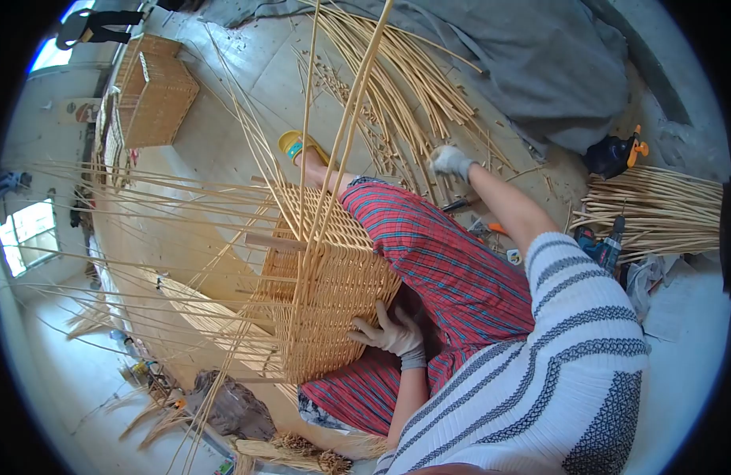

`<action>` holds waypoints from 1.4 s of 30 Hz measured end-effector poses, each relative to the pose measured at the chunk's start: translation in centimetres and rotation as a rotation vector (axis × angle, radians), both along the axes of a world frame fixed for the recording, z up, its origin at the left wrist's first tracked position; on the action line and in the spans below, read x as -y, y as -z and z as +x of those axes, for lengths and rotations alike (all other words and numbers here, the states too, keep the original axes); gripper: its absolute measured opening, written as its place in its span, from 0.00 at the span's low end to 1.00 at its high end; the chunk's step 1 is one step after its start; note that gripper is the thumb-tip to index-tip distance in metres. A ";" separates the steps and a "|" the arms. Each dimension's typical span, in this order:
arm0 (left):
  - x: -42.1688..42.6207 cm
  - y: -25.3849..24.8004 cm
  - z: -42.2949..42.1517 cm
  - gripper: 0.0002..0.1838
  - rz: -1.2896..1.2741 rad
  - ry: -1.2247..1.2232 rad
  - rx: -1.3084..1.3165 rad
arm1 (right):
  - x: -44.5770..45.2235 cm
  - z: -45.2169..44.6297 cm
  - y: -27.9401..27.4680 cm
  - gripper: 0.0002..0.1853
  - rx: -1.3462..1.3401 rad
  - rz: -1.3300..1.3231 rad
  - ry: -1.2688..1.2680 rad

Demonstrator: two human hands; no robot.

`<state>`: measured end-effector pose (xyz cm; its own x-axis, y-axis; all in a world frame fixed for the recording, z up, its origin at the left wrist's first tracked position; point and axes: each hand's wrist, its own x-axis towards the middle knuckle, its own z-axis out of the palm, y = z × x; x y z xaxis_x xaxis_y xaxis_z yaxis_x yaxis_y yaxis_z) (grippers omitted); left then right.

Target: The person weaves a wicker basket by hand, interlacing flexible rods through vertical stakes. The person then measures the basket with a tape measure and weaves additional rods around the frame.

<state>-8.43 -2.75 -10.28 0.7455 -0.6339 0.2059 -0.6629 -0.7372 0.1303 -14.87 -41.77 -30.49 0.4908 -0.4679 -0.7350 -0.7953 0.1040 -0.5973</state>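
A woven wicker basket (334, 309) lies tilted across my lap, with long loose rods fanning out from its rim towards the left. My gloved left hand (391, 334) rests against its woven wall, fingers spread. Over by the floor pile of peeled wicker rods (413, 79), my gloved right hand (453, 162) reaches out with its fingers curled. Whether a rod is between those fingers is too small to tell. A dark-handled tool (458, 205) and something orange-handled (498, 229) lie on the floor beyond my right leg. Wooden sticks (274, 242) poke out from the basket's rim.
A finished-looking wicker box (156, 95) stands at upper left. A bundle of rods (658, 210), a cordless drill (607, 247) and a black-and-orange container (615, 153) sit at right. Grey cloth (540, 71) covers the floor at top. Another person (104, 28) stands far off.
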 end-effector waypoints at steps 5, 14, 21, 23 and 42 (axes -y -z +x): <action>0.3 -1.8 -0.3 0.30 0.013 0.037 -0.007 | -5.2 -4.7 -12.0 0.16 0.464 0.518 0.413; 9.6 -14.1 -1.9 0.23 -0.584 0.139 -1.652 | -13.5 -7.4 -31.6 0.12 0.733 1.036 -0.682; 12.3 -10.7 -2.9 0.19 -0.853 -0.133 -2.015 | -5.9 -7.6 -27.7 0.15 0.750 0.928 -0.563; 10.0 -7.7 -2.0 0.18 -0.963 0.047 -2.099 | -0.2 -6.8 -19.9 0.14 0.758 0.485 0.177; 10.8 -8.1 -2.1 0.16 -0.842 -0.014 -2.190 | 19.3 -3.3 -0.6 0.17 0.229 -0.370 0.397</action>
